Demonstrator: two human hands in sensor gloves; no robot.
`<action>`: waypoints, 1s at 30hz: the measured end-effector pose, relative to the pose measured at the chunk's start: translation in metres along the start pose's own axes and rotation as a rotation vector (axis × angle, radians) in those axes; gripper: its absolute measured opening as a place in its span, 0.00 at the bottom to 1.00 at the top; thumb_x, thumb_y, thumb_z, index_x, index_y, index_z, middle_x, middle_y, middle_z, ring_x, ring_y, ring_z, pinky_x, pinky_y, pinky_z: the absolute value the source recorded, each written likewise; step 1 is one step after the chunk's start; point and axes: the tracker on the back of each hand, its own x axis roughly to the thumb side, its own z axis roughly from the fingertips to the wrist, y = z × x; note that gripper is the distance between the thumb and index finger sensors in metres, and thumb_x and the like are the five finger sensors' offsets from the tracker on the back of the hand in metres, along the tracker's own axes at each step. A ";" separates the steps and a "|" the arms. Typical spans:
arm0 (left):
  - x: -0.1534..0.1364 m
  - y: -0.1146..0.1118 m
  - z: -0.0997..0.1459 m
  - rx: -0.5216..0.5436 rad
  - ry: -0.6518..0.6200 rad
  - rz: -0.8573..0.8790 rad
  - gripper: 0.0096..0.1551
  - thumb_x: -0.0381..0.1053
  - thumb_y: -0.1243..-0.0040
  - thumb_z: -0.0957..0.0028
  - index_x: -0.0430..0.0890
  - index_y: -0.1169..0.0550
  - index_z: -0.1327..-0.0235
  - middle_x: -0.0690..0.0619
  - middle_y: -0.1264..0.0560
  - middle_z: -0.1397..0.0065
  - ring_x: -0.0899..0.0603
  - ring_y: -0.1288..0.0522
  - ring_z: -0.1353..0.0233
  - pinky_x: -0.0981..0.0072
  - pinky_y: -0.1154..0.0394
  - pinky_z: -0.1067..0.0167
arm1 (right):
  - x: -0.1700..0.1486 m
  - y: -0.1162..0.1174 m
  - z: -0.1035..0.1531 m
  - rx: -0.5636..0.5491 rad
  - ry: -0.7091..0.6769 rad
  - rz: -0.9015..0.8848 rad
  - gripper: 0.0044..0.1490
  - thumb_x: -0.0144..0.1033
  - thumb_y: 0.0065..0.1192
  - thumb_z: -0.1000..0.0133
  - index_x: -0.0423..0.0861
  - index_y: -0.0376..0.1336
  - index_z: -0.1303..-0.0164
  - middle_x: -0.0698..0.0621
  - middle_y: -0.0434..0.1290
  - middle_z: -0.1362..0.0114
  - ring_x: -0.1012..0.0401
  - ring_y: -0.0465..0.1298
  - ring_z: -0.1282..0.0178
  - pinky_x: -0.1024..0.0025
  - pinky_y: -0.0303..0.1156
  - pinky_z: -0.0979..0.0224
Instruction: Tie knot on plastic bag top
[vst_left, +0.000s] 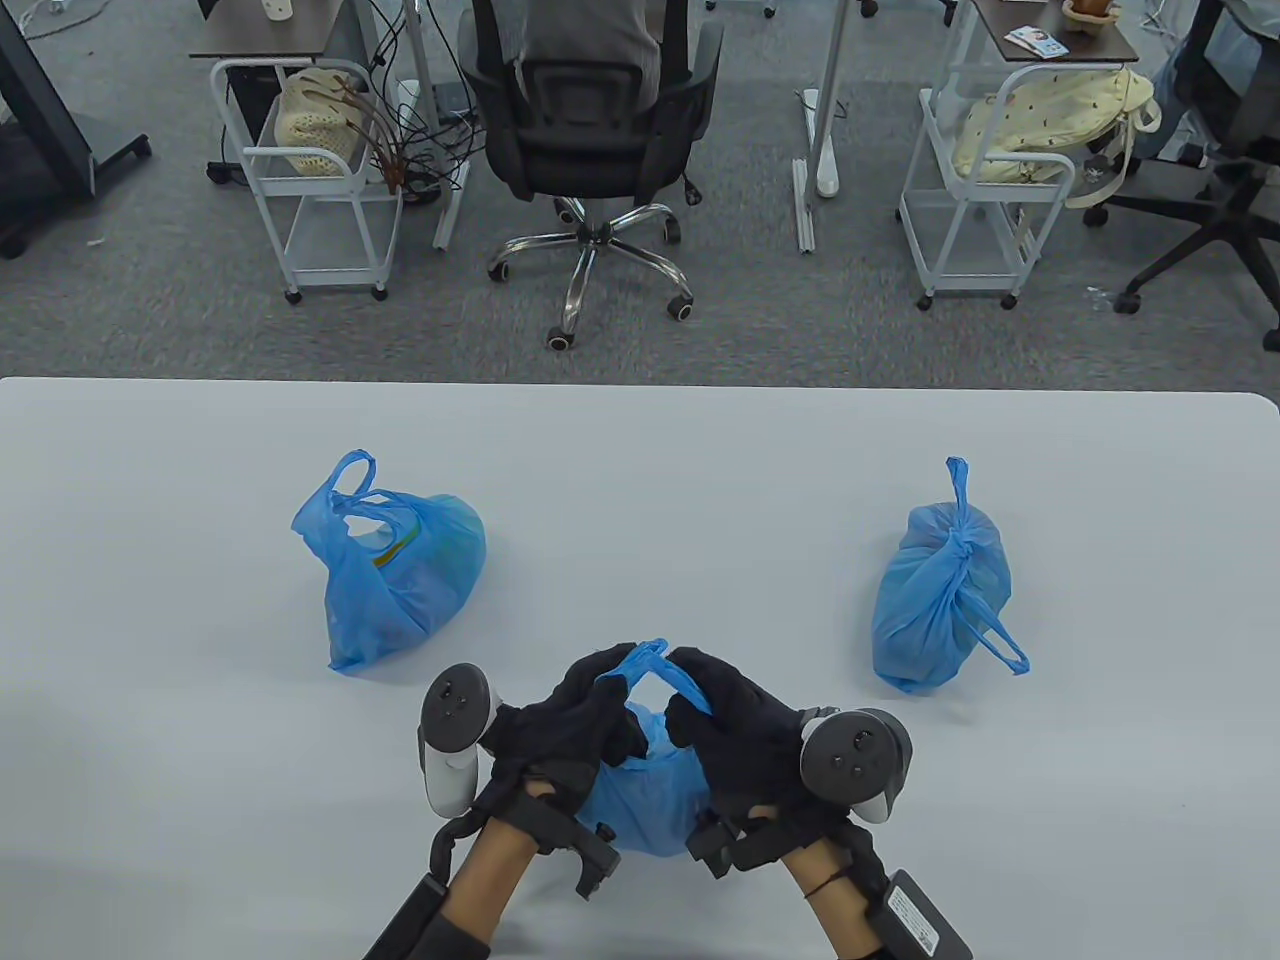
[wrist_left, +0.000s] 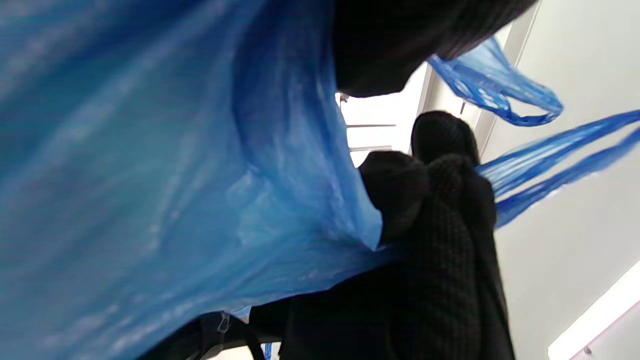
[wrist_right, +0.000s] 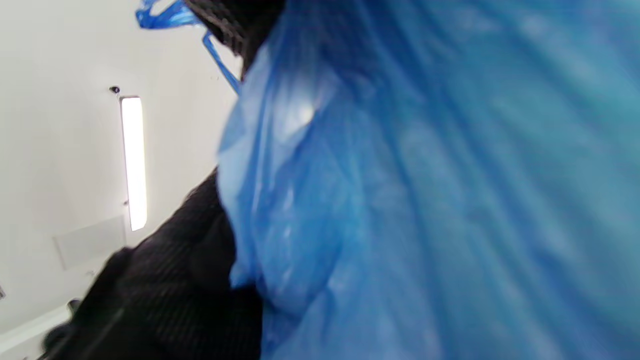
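gripping one of three bags (vst_left: 645, 790), two hands (vst_left: 650, 715).

All three bags were blue plastic: the near bag (vst_left: 645, 790), the left bag (vst_left: 400, 575) with a hint of yellow and green showing through its mouth, and the right bag (vst_left: 940, 600). The gloves on the left hand (vst_left: 570, 725) and right hand (vst_left: 735, 725) were black. The left tracker (vst_left: 455, 745) was white with a grey face, the right tracker (vst_left: 855, 760) dark grey. The table (vst_left: 150, 700) was pale grey-white.
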 end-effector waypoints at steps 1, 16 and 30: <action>0.002 -0.002 0.000 -0.011 -0.009 -0.037 0.32 0.63 0.53 0.44 0.50 0.30 0.30 0.64 0.17 0.74 0.48 0.15 0.58 0.40 0.28 0.36 | 0.000 0.000 0.000 0.002 0.013 -0.037 0.38 0.37 0.61 0.43 0.35 0.54 0.26 0.50 0.80 0.54 0.52 0.82 0.59 0.38 0.71 0.42; 0.015 -0.016 -0.001 -0.120 -0.106 -0.366 0.43 0.70 0.42 0.51 0.52 0.35 0.24 0.61 0.17 0.69 0.46 0.16 0.53 0.37 0.29 0.35 | -0.016 -0.001 0.000 -0.011 0.167 -0.238 0.23 0.36 0.64 0.43 0.41 0.68 0.41 0.49 0.81 0.57 0.53 0.83 0.62 0.40 0.73 0.45; 0.012 0.002 0.005 0.114 -0.058 -0.252 0.21 0.52 0.50 0.43 0.47 0.23 0.42 0.64 0.18 0.77 0.48 0.14 0.60 0.40 0.26 0.38 | -0.008 0.000 0.002 0.004 0.070 0.003 0.25 0.36 0.60 0.42 0.40 0.66 0.38 0.49 0.80 0.57 0.53 0.82 0.62 0.39 0.72 0.45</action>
